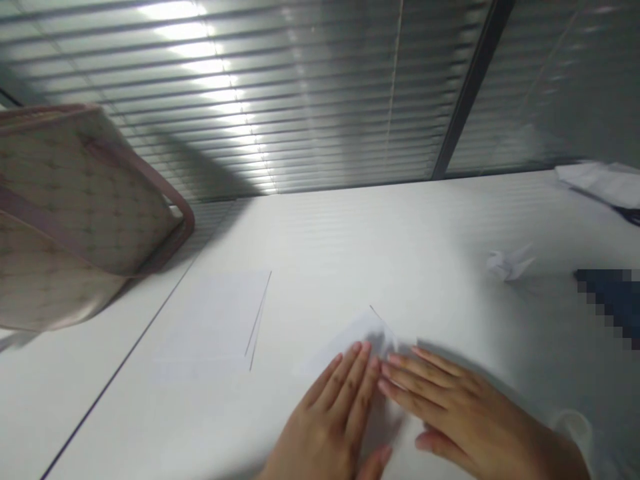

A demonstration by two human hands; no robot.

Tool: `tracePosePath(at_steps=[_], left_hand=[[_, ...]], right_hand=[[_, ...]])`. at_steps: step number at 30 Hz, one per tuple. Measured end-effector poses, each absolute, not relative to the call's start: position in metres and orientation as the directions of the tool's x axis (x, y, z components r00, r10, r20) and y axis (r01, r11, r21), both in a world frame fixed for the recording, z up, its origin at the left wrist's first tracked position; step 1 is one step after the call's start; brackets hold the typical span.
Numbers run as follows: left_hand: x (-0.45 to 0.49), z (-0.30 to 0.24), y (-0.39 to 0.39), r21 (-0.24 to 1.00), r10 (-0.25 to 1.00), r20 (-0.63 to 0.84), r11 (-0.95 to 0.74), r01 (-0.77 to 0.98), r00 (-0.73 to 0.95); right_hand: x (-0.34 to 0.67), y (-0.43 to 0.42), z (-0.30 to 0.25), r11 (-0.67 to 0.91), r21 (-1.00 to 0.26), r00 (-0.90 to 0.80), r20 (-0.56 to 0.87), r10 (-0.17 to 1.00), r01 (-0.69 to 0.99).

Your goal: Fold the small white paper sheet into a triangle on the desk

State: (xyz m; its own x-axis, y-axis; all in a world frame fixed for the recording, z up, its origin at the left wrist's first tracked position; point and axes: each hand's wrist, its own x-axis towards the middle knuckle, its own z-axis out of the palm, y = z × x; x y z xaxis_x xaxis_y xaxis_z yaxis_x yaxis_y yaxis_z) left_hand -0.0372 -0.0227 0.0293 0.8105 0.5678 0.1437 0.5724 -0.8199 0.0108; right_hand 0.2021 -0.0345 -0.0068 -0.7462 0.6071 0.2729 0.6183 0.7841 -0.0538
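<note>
Flat and open, the left hand and right hand press on a white paper, which is light and soft, best held by its edge.

A thin sheet of white paper, folded to an angled point, lies flat, its pointed tip showing just past the fingertips of the left hand and right hand, its lower part hidden beneath them.
</note>
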Motion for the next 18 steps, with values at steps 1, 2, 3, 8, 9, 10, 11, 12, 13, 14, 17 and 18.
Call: tracePosePath(at_steps=[1, 2, 3, 8, 9, 10, 11, 12, 13, 14, 17, 18], left_hand=[[-0.041, 0.026, -0.028, -0.005, 0.573, 0.146, -0.815, 0.580, 0.806], [-0.044, 0.021, -0.031, -0.011, 0.579, 0.142, -0.810, 0.586, 0.803], [-0.047, 0.017, -0.032, -0.017, 0.566, 0.149, -0.818, 0.575, 0.811], [-0.047, 0.007, -0.028, -0.001, 0.564, 0.113, -0.823, 0.568, 0.818], [-0.047, 0.007, -0.029, -0.001, 0.575, 0.111, -0.816, 0.579, 0.811], [-0.049, 0.008, -0.029, -0.007, 0.588, 0.110, -0.806, 0.592, 0.802], [-0.051, 0.009, -0.030, -0.023, 0.600, 0.113, -0.795, 0.606, 0.792], [-0.054, 0.010, -0.032, -0.046, 0.615, 0.116, -0.781, 0.623, 0.780], [-0.058, 0.010, -0.034, -0.074, 0.631, 0.120, -0.764, 0.641, 0.766], [-0.061, 0.010, -0.036, -0.105, 0.647, 0.129, -0.744, 0.659, 0.751], [-0.071, 0.008, -0.042, -0.188, 0.711, 0.138, -0.665, 0.723, 0.690], [-0.073, 0.007, -0.044, -0.208, 0.730, 0.144, -0.638, 0.741, 0.669]], right_hand=[[0.199, -0.037, -0.006, 0.791, -0.036, -0.752, 0.286, 0.594, 0.611], [0.196, -0.038, -0.005, 0.793, -0.021, -0.751, 0.306, 0.586, 0.609], [0.193, -0.040, -0.005, 0.792, -0.014, -0.750, 0.313, 0.583, 0.610], [0.191, -0.045, -0.008, 0.771, 0.029, -0.746, 0.279, 0.605, 0.637], [0.194, -0.046, -0.009, 0.766, 0.043, -0.745, 0.275, 0.608, 0.641], [0.198, -0.047, -0.010, 0.759, 0.058, -0.741, 0.281, 0.610, 0.648], [0.202, -0.049, -0.011, 0.751, 0.074, -0.735, 0.291, 0.613, 0.656], [0.207, -0.052, -0.011, 0.737, 0.089, -0.724, 0.299, 0.622, 0.670], [0.212, -0.054, -0.011, 0.722, 0.103, -0.712, 0.309, 0.631, 0.684], [0.217, -0.057, -0.011, 0.704, 0.112, -0.698, 0.311, 0.645, 0.701], [0.231, -0.065, -0.009, 0.666, 0.121, -0.667, 0.296, 0.683, 0.736], [0.235, -0.068, -0.009, 0.663, 0.120, -0.665, 0.289, 0.689, 0.739]])
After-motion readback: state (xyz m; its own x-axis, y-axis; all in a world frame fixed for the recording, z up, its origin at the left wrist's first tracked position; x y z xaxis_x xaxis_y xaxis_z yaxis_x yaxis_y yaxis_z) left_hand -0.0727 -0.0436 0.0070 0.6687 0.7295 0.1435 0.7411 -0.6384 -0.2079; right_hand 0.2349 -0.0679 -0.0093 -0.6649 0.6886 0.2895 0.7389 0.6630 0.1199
